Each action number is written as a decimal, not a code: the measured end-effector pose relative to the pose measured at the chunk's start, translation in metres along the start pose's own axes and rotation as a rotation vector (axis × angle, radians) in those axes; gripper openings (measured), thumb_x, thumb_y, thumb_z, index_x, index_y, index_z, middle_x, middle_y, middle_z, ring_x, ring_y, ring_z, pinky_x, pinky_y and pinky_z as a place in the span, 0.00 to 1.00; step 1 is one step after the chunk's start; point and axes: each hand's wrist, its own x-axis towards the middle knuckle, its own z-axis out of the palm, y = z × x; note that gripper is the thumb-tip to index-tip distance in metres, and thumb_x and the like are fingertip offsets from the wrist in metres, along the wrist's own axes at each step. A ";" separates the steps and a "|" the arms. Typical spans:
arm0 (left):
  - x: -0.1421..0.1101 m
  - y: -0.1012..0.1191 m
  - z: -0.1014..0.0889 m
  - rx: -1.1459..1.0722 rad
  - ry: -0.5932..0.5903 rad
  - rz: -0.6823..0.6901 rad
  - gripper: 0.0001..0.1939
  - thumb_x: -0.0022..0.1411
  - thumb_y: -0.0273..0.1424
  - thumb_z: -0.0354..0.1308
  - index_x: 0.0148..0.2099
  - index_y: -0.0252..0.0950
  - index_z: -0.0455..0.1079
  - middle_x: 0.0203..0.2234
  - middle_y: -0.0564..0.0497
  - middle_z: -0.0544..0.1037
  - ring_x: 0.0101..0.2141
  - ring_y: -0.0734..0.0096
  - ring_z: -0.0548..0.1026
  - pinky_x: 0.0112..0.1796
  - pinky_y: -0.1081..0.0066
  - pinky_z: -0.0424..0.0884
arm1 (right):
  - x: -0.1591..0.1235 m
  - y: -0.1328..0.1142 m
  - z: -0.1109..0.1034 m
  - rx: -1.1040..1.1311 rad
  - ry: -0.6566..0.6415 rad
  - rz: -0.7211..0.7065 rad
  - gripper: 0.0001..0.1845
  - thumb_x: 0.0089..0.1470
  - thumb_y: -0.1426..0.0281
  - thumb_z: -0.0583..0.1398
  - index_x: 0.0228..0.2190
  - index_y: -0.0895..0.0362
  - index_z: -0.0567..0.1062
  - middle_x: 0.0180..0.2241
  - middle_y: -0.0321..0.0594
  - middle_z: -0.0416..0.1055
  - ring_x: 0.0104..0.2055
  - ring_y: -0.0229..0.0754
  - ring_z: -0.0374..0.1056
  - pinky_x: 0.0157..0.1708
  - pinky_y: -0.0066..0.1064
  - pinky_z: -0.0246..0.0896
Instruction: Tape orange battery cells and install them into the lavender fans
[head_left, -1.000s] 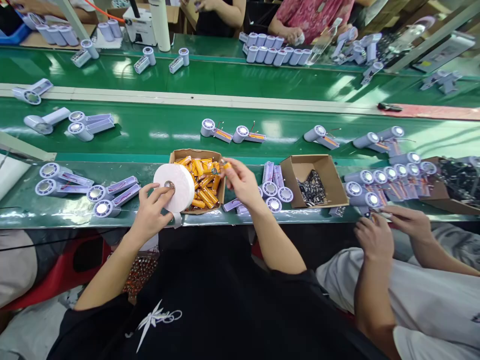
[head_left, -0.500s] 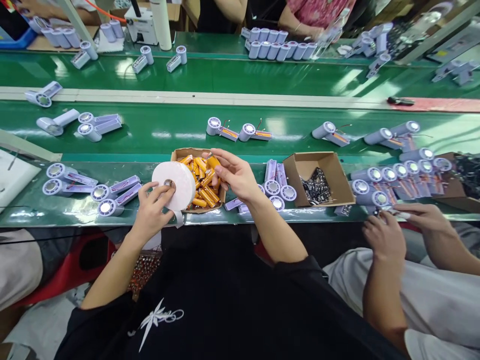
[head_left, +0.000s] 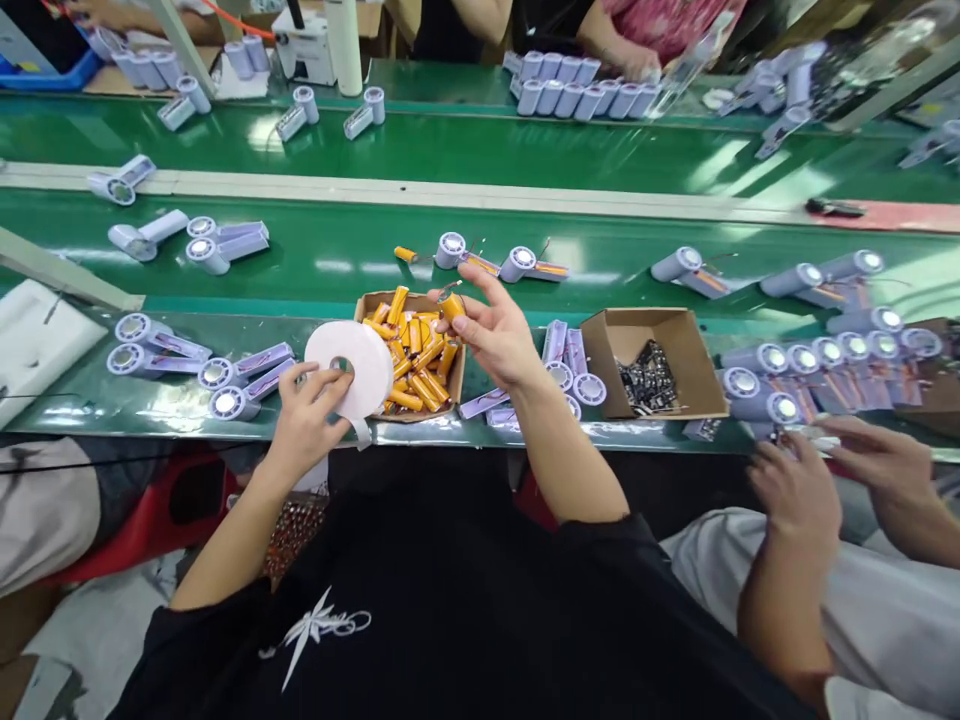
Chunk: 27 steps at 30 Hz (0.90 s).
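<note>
My left hand (head_left: 311,405) grips a roll of white tape (head_left: 367,365), its fingers hooked in the core; a loose strip hangs from the roll's lower edge. In my right hand (head_left: 495,330), an orange battery cell (head_left: 451,303) with a short wire is pinched between thumb and fingers. It is raised over the right rear edge of a cardboard box (head_left: 459,385) full of orange cells (head_left: 424,355). The tape roll covers the box's left side. One more orange cell (head_left: 406,254) lies on the green belt behind the box.
Lilac fan housings (head_left: 247,370) lie left of the box, with more (head_left: 577,375) to its right. An open carton (head_left: 697,365) holds small dark parts. Beyond runs the green conveyor belt (head_left: 337,265) carrying housings. At right, a co-worker's hands (head_left: 795,480) handle a small part.
My right hand has lifted the battery cell slightly up and right, away from the box. A single orange cell now lies on the belt. The left hand still holds the tape roll.
</note>
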 end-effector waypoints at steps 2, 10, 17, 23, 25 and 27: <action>0.002 0.005 0.000 0.017 -0.025 0.006 0.25 0.66 0.23 0.64 0.63 0.41 0.79 0.52 0.42 0.85 0.61 0.43 0.69 0.62 0.46 0.70 | -0.006 0.002 0.003 0.007 0.018 0.012 0.44 0.51 0.51 0.80 0.64 0.45 0.75 0.60 0.43 0.84 0.58 0.52 0.83 0.65 0.51 0.78; 0.016 0.021 -0.002 0.148 -0.063 0.150 0.31 0.68 0.20 0.64 0.70 0.44 0.76 0.55 0.46 0.86 0.61 0.45 0.69 0.61 0.49 0.71 | -0.029 0.003 0.017 -0.148 -0.032 0.017 0.35 0.59 0.50 0.75 0.63 0.49 0.81 0.65 0.42 0.81 0.69 0.54 0.76 0.72 0.51 0.71; 0.030 0.027 -0.003 0.188 -0.042 0.238 0.31 0.71 0.20 0.64 0.72 0.42 0.74 0.56 0.49 0.87 0.56 0.52 0.70 0.59 0.56 0.72 | -0.036 0.010 0.021 -0.486 -0.048 0.017 0.36 0.72 0.47 0.60 0.71 0.51 0.75 0.67 0.44 0.79 0.73 0.56 0.72 0.76 0.50 0.63; 0.034 0.025 -0.004 0.204 -0.085 0.256 0.32 0.73 0.21 0.61 0.75 0.45 0.72 0.58 0.51 0.86 0.51 0.53 0.70 0.63 0.52 0.72 | -0.028 -0.005 0.004 -0.661 -0.204 0.087 0.30 0.71 0.53 0.60 0.64 0.55 0.80 0.56 0.45 0.85 0.64 0.59 0.77 0.66 0.50 0.72; 0.037 0.025 -0.005 0.221 -0.075 0.285 0.31 0.74 0.22 0.61 0.75 0.45 0.72 0.57 0.52 0.86 0.51 0.53 0.69 0.65 0.51 0.71 | -0.024 -0.015 -0.001 -0.668 -0.244 0.117 0.26 0.68 0.56 0.64 0.60 0.56 0.82 0.49 0.43 0.86 0.56 0.56 0.79 0.59 0.45 0.75; 0.040 0.026 -0.005 0.243 -0.059 0.321 0.29 0.74 0.21 0.61 0.73 0.43 0.74 0.57 0.52 0.86 0.51 0.53 0.68 0.67 0.51 0.70 | -0.019 -0.021 -0.006 -0.663 -0.257 0.152 0.22 0.67 0.58 0.66 0.55 0.57 0.84 0.44 0.41 0.86 0.50 0.51 0.78 0.54 0.41 0.75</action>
